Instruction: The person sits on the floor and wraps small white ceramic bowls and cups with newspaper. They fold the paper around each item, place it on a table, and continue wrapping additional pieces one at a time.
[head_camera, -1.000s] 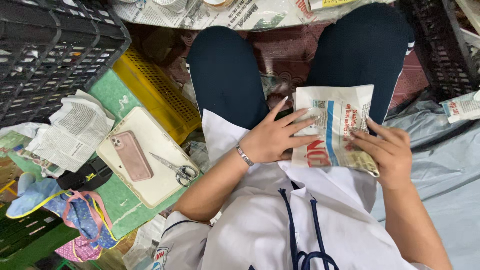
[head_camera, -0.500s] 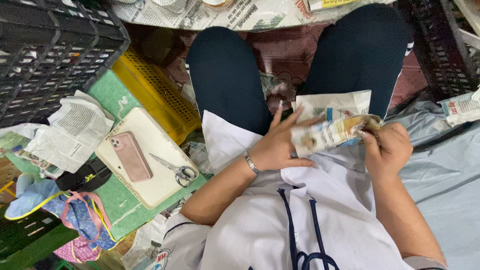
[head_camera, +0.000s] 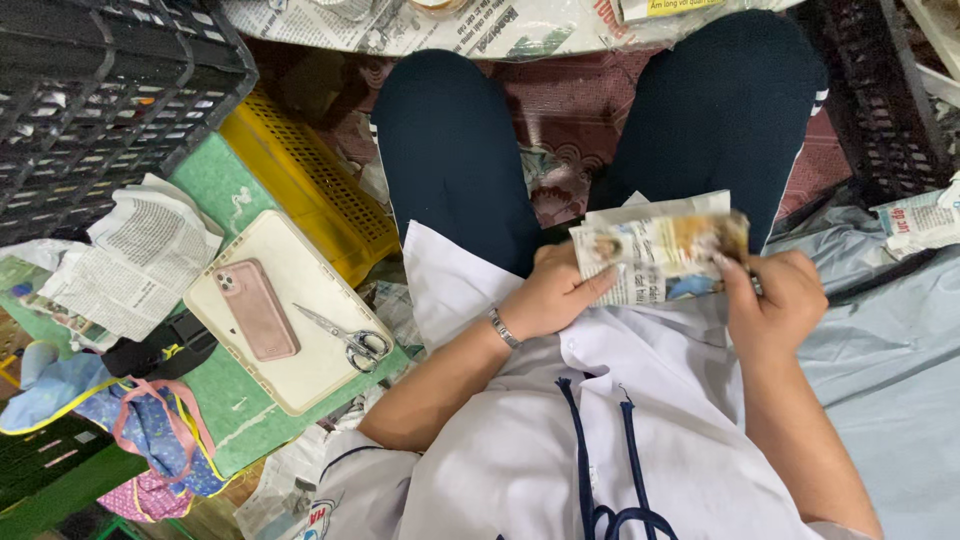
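Folded newspaper piece (head_camera: 655, 255): thin printed paper, matt, creased, held between left hand (head_camera: 555, 295) and right hand (head_camera: 775, 300). Wristband (head_camera: 500, 327) on the left wrist: metal, shiny. Shirt (head_camera: 640, 430): white woven cloth, matt, with dark cord trim. Trousers (head_camera: 450, 160): dark cloth, matt. Scissors (head_camera: 345, 335): bright metal blades, dark plastic handles, lying at the near corner of the tablet. Tablet (head_camera: 290, 300): cream cover, smooth, slight sheen. Phone (head_camera: 257, 308) on it: pink case, smooth, matt. Yellow crate (head_camera: 300, 180): perforated plastic, semi-gloss. Black crate (head_camera: 100, 90): lattice plastic, dull. Loose newspaper (head_camera: 140, 255): crumpled matt paper. Grey sheet (head_camera: 890, 340): smooth, faint sheen, material unclear.
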